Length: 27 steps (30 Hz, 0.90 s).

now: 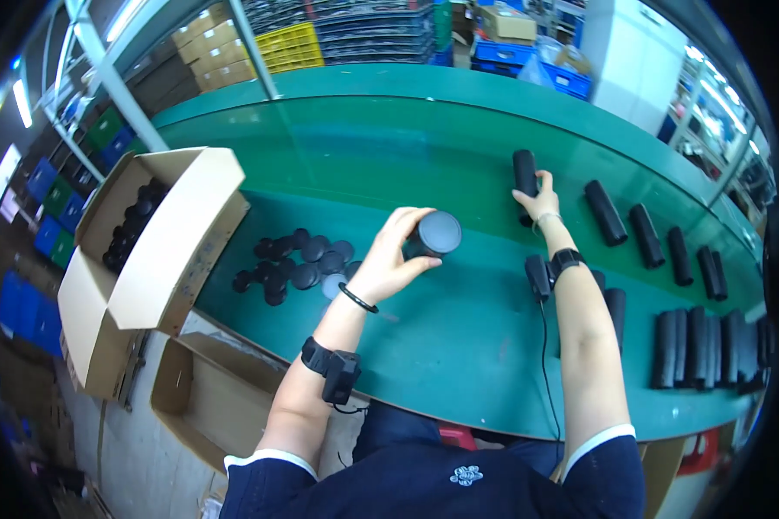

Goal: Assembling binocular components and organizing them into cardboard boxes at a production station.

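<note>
Garment: dark navy short-sleeved shirt (381, 495), white sleeve trim (273, 456), white flower-like emblem (467, 475) at the front. Dark trousers (398, 434) below. Left arm: thin black round bracelet (357, 299); black fabric strap (315, 355) bearing a black box-shaped device (342, 378). Right arm: thin pale bracelet (545, 218); matching black band (568, 259), black rectangular module (539, 278), thin black cable (544, 363).
</note>
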Each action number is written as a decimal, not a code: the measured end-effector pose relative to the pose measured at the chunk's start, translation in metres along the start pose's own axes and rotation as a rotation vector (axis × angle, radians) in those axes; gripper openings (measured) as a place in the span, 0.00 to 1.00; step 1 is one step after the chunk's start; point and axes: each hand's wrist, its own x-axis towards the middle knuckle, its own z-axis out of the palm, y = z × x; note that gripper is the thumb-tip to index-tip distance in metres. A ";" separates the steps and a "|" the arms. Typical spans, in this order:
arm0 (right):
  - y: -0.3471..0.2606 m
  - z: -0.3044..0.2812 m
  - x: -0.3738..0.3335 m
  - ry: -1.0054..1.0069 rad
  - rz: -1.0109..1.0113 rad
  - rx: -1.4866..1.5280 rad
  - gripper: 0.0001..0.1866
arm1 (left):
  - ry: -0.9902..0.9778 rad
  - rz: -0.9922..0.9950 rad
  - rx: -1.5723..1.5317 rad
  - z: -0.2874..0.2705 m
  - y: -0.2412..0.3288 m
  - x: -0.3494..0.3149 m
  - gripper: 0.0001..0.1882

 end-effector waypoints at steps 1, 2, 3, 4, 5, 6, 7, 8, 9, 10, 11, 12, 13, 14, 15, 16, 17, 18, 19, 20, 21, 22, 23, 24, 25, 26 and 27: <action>-0.005 0.003 -0.003 -0.040 -0.021 -0.076 0.37 | -0.005 0.025 0.039 -0.005 -0.001 -0.005 0.36; -0.006 0.001 -0.003 -0.066 -0.035 -0.162 0.37 | -0.021 0.060 0.068 -0.006 -0.002 -0.007 0.36; -0.019 0.003 -0.007 -0.033 -0.019 -0.266 0.29 | -0.036 0.050 0.045 -0.006 -0.006 -0.011 0.36; -0.030 0.004 -0.012 -0.042 -0.027 -0.261 0.29 | -0.040 0.033 0.021 -0.007 -0.009 -0.014 0.36; -0.057 -0.004 -0.027 0.112 -0.236 -0.344 0.24 | -0.048 -0.005 0.014 -0.007 -0.008 -0.017 0.37; -0.079 -0.013 -0.038 0.272 -0.441 -0.429 0.19 | -0.062 -0.038 0.002 -0.005 -0.006 -0.017 0.38; -0.094 -0.017 -0.043 0.142 -0.542 -0.172 0.13 | -0.059 -0.045 -0.001 -0.002 -0.008 -0.018 0.38; -0.120 -0.028 -0.054 -0.372 -0.393 0.332 0.14 | -0.026 -0.031 -0.098 0.003 -0.013 -0.020 0.37; -0.155 -0.042 -0.086 -0.755 -0.102 0.750 0.15 | 0.017 -0.024 -0.190 0.005 -0.017 -0.024 0.36; -0.177 -0.055 -0.112 -0.968 -0.158 0.917 0.14 | 0.031 -0.040 -0.193 0.007 -0.017 -0.030 0.36; -0.179 -0.056 -0.124 -1.009 -0.246 0.900 0.14 | 0.070 -0.067 -0.197 0.012 -0.014 -0.027 0.35; -0.176 -0.053 -0.133 -1.000 -0.250 0.935 0.14 | 0.110 -0.095 -0.200 0.017 -0.014 -0.026 0.34; -0.176 -0.055 -0.139 -0.972 -0.208 0.949 0.14 | 0.123 -0.101 -0.322 0.024 -0.018 -0.025 0.30; -0.177 -0.056 -0.144 -0.948 -0.170 0.968 0.15 | 0.129 -0.107 -0.328 0.028 -0.018 -0.026 0.30; -0.175 -0.055 -0.147 -0.956 -0.165 0.963 0.15 | 0.138 -0.064 -0.286 0.031 -0.019 -0.026 0.29; -0.172 -0.053 -0.149 -0.919 -0.134 0.989 0.14 | 0.148 -0.020 -0.242 0.033 -0.019 -0.027 0.29; -0.168 -0.052 -0.151 -0.880 -0.103 1.015 0.14 | 0.186 0.008 -0.182 0.034 -0.015 -0.026 0.28; -0.163 -0.053 -0.150 -0.887 -0.100 1.009 0.14 | 0.192 0.004 -0.186 0.034 -0.015 -0.028 0.28; -0.158 -0.054 -0.147 -0.949 -0.083 0.988 0.17 | 0.182 0.023 -0.151 0.032 -0.015 -0.030 0.27; -0.154 -0.054 -0.145 -1.001 -0.068 0.966 0.19 | 0.165 0.049 -0.117 0.031 -0.015 -0.029 0.27; -0.154 -0.052 -0.144 -0.995 -0.069 0.962 0.19 | 0.163 0.055 -0.121 0.029 -0.014 -0.028 0.27; -0.153 -0.050 -0.143 -0.948 -0.202 0.964 0.27 | 0.188 0.007 -0.299 0.027 -0.012 -0.027 0.27; -0.152 -0.049 -0.142 -0.894 -0.336 0.962 0.35 | 0.208 -0.040 -0.477 0.025 -0.010 -0.024 0.27; -0.153 -0.049 -0.142 -0.877 -0.436 0.676 0.49 | 0.280 -0.008 -0.597 0.020 -0.021 -0.019 0.23; -0.150 -0.039 -0.142 -0.855 -0.529 0.528 0.50 | 0.298 0.007 -0.852 0.015 -0.025 -0.013 0.24; -0.143 -0.027 -0.144 -0.825 -0.607 0.376 0.51 | 0.301 0.012 -1.113 0.016 -0.028 -0.007 0.26; -0.147 -0.019 -0.140 -0.830 -0.595 0.416 0.49 | 0.406 0.001 -1.124 0.017 -0.034 -0.003 0.30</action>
